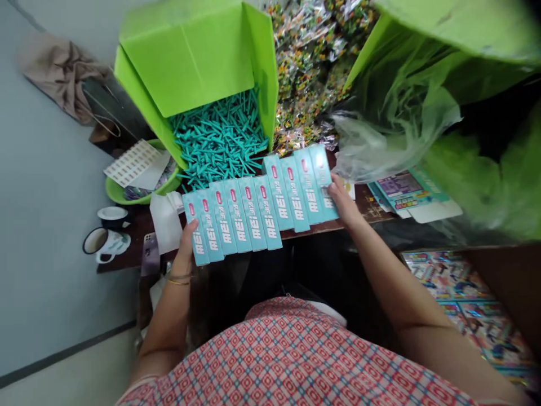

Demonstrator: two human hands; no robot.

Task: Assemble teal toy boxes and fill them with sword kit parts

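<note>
One table [367,211]: dark brown and worn, it runs across in front of you, crowded toward its far side.
Pale wall [51,225]: it rises on your left, with a brown cloth [63,73] hanging against it.
Green bin [203,62]: set beyond your left hand [186,239], its open front spills turquoise sticks [224,135] onto the table.
Wrapped packets [300,84]: a glinting heap just right of that bin.
Left end: you have a mug [118,242], a phone [149,254] and white paper [164,225] near a green basin [110,189].
Right side: a clear plastic bag [389,141] lies near printed cartons [406,192]; colourful packs [452,276] sit lower down.
Teal boxes [256,214]: ten show in a row between your hands, the left six stepped lower than the right four.
Your grip: the left hand presses the row's left end, the right hand [343,197] its right end; both are set wide apart.
Hard to see: most of your fingers are hidden behind the row; you cannot tell whether it touches the table, and the far right is blurred and cut off.
</note>
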